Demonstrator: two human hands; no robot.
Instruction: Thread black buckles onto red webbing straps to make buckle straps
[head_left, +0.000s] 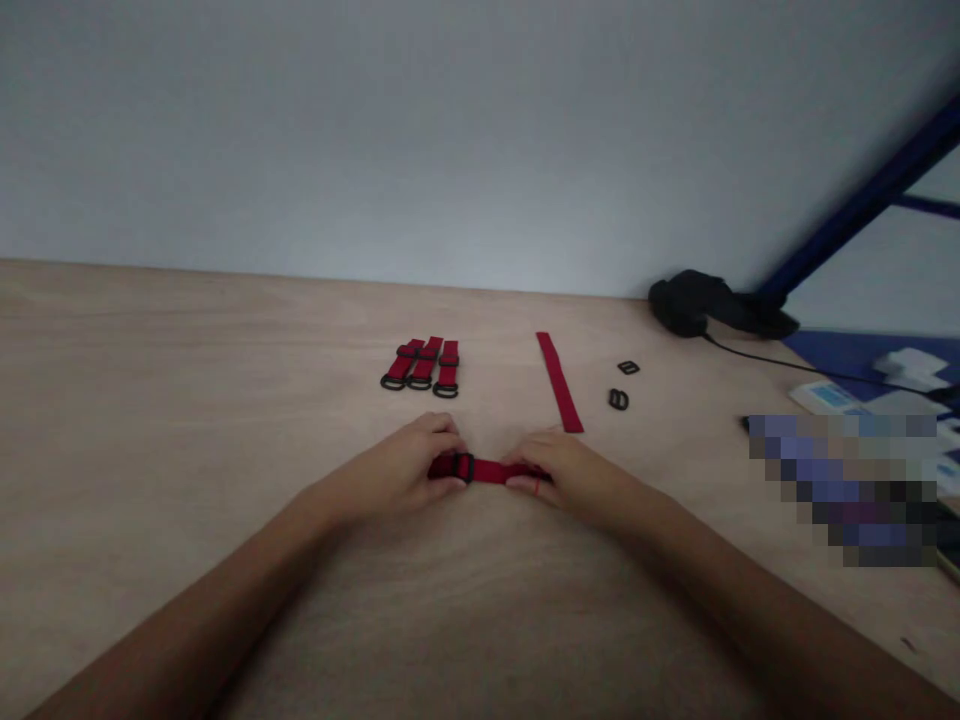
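A red webbing strap (489,471) is stretched level between my two hands, just above or on the wooden table. My left hand (424,458) pinches its left end, right beside a black slide buckle (465,467) threaded on the strap. The right end is gripped by my right hand (551,465), whose fingers hide that end. Beyond my hands lie three short red straps (421,366) side by side, each with a black slider and a black D-shaped ring. A plain flat red strap (559,382) lies past my right hand.
To the right of the flat strap are a loose black slider (628,368) and a black D-ring (618,400). A black object with a cable (697,303) sits against the wall. Papers (829,398) and a blurred-out patch are at the right of the wooden table (187,420).
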